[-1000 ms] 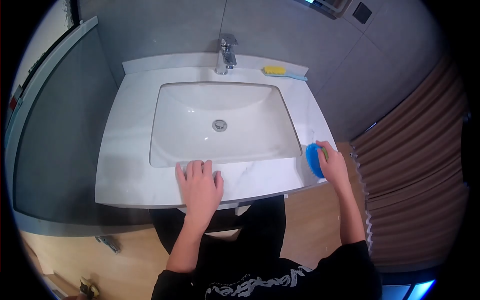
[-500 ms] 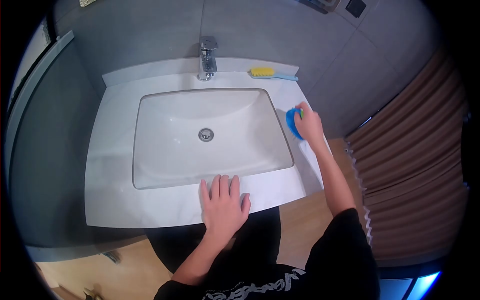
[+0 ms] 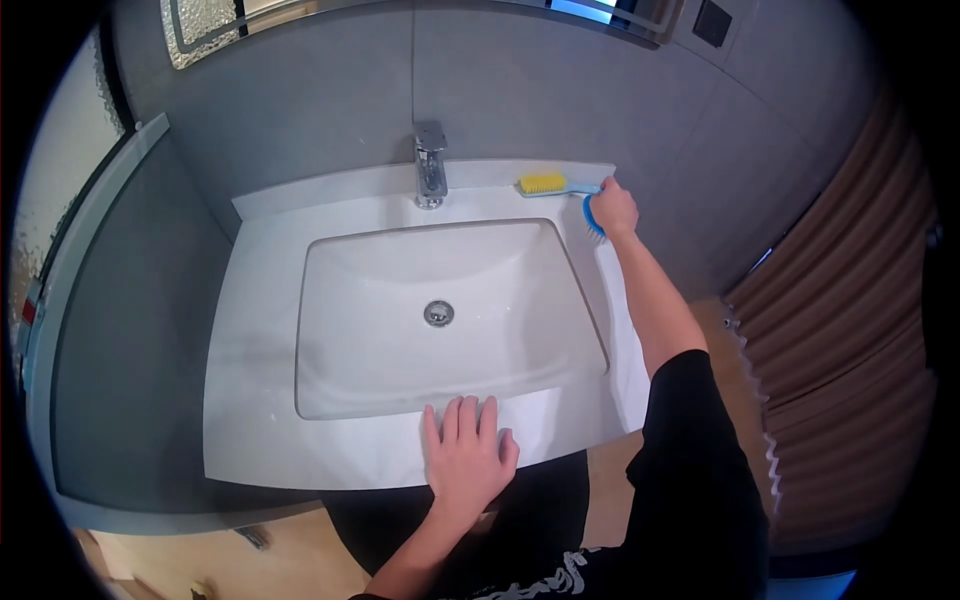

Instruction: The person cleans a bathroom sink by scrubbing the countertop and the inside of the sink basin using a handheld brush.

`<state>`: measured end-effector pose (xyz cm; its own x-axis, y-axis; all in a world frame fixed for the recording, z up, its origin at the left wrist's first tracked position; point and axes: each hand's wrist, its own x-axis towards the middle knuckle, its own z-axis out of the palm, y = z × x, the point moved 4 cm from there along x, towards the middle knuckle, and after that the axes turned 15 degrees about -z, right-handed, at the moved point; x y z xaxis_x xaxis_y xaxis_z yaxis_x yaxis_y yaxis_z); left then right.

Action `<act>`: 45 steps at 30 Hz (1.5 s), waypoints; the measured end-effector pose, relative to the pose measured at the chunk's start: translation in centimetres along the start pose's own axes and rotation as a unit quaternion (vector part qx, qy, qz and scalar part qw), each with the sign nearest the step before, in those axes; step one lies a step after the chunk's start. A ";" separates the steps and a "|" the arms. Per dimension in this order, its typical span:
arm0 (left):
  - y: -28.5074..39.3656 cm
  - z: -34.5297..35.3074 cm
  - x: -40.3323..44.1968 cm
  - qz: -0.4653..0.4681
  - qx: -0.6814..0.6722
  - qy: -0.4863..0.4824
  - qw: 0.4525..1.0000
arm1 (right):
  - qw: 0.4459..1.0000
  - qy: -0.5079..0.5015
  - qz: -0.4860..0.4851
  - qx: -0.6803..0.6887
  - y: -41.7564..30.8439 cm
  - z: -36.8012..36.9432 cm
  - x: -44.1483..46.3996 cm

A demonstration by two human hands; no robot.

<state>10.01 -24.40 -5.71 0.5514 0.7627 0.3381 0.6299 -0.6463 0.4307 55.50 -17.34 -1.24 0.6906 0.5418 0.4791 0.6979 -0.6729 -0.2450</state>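
My right hand (image 3: 613,208) is closed round a blue brush (image 3: 592,217) at the back right of the white countertop (image 3: 250,400); the bristles face the sink side. Close to its fingers lies a second brush (image 3: 545,185), with yellow bristles and a light blue handle, along the back ledge. My left hand (image 3: 468,456) rests flat on the counter's front edge, fingers spread, holding nothing. Between the hands is the white sink (image 3: 450,270), with a round metal drain (image 3: 438,313) in its bottom.
A chrome faucet (image 3: 430,167) stands behind the sink. On the left is a grey panel (image 3: 140,330) with a pale frame. A brown pleated curtain (image 3: 840,340) hangs at the right. The lower edge of a mirror (image 3: 300,18) shows at the top.
My right hand has moved the blue brush along the counter's right side, from the front to the back corner. My left hand has shifted right along the front edge. The view has tilted up.
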 end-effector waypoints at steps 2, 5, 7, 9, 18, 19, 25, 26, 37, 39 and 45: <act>0.0 0.0 -0.2 0.007 0.002 0.016 1.000 | 0.999 -0.044 -0.011 -0.007 0.1 -0.3 -0.1; 0.0 0.1 -0.2 0.010 0.001 0.024 1.000 | 0.998 -0.057 -0.019 -0.015 0.4 -0.7 -0.6; -0.1 0.2 -0.3 0.010 -0.004 0.029 1.000 | 0.998 -0.059 -0.018 -0.015 0.5 -1.2 -1.3; 0.0 0.1 -0.4 0.014 -0.009 0.032 0.999 | 0.997 -0.069 -0.016 -0.012 0.6 -2.1 -2.7; -0.3 0.2 -0.6 0.011 -0.028 0.017 0.999 | 0.991 -0.045 -0.122 -0.011 2.9 -7.6 -13.0; -0.4 0.1 -0.6 0.014 -0.025 0.016 0.999 | 0.989 -0.056 -0.133 -0.009 3.0 -8.6 -14.8; -0.4 0.0 -0.5 0.015 -0.019 -0.001 1.000 | 0.986 -0.080 -0.147 0.022 2.9 -16.0 -24.4; -0.4 0.0 -0.5 0.013 -0.018 -0.008 1.000 | 0.987 -0.080 -0.137 0.036 2.9 -16.9 -25.5; -0.5 0.1 -0.5 0.014 -0.014 -0.013 1.000 | 0.992 -0.064 -0.109 0.021 3.6 -13.3 -20.0; -0.4 0.3 -0.5 0.013 -0.012 -0.006 1.000 | 0.993 -0.034 -0.109 -0.009 4.5 -11.4 -17.0; -0.1 0.1 -0.3 0.009 0.003 -0.006 1.000 | 0.996 -0.014 -0.086 -0.025 5.1 -6.4 -8.2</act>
<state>9.80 -24.57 -5.95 0.5698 0.7502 0.3355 0.6231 -0.6606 0.4188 52.18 -28.46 -1.02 0.5679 0.6642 0.4861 0.7960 -0.5934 -0.1192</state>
